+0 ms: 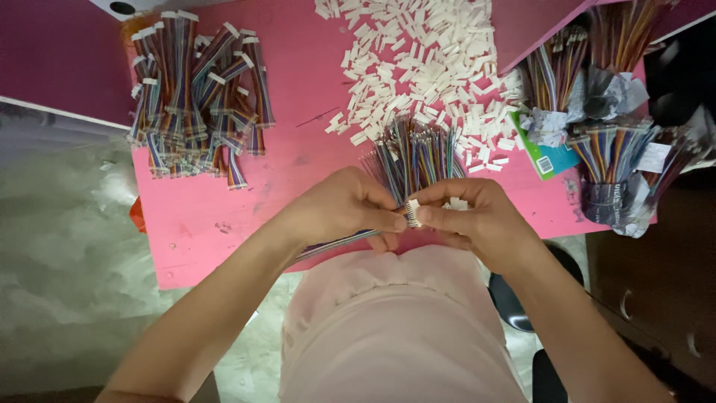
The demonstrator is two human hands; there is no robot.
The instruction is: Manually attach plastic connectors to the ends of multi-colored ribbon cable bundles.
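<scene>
Left hand (347, 209) pinches a striped wire strip (339, 242); right hand (466, 216) grips a white plug (412, 212), both just below the loose wire bundle (414, 157).

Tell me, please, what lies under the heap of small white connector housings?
The white housings lie on the pink table; their near edge overlaps loose coloured wires. Anything beneath the heap's middle is covered.

A bright pink desk (298, 89) fills the upper view. Below and left of it lies a pale, mottled grey-green floor (67, 246). A dark brown wooden cabinet (656, 276) stands at the right edge. Light is soft and even.
</scene>
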